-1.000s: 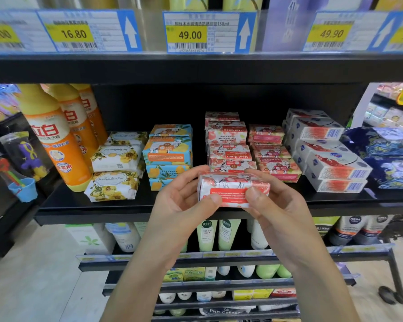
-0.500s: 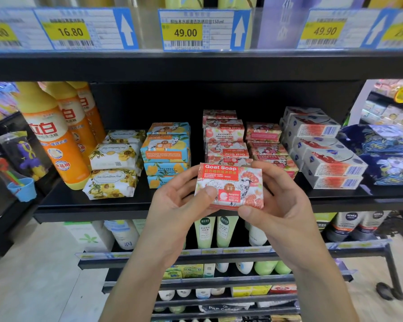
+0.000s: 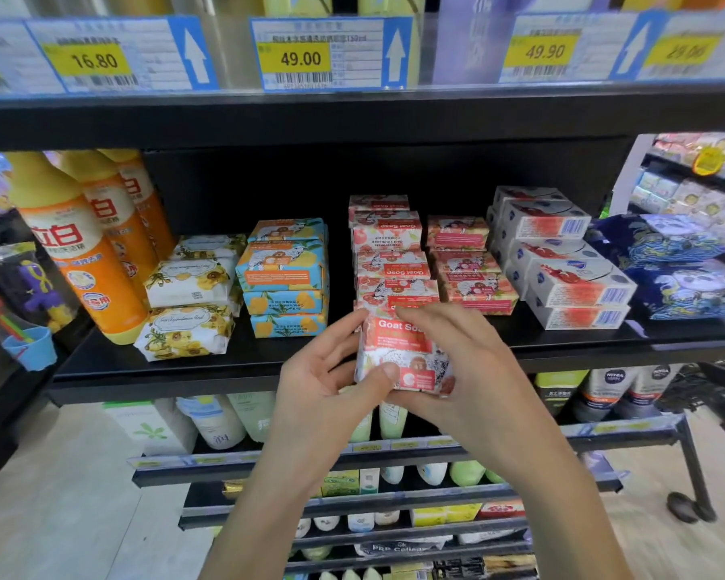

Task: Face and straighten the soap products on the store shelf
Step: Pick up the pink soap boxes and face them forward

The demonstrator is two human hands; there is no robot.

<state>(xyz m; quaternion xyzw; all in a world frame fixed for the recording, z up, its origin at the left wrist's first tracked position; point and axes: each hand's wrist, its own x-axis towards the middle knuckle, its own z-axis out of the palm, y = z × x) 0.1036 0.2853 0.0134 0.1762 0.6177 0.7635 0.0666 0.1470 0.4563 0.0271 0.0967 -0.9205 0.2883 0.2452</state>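
Just behind the Goat Soap box (image 3: 398, 353), red soap stacks (image 3: 394, 261), white boxes (image 3: 561, 261) beside.

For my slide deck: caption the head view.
Left hand and right hand hold a Goat Soap box before the black shelf.

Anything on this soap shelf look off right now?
Yes. In the red-and-white goat soap box stack mid-shelf, two boxes sit upside down: their Goat Soap lettering reads inverted. The yellow floral paper-wrapped soaps further left lie skewed.

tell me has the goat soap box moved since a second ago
Yes. The goat soap box has tipped from narrow side to printed front and reaches lower over the shelf edge.
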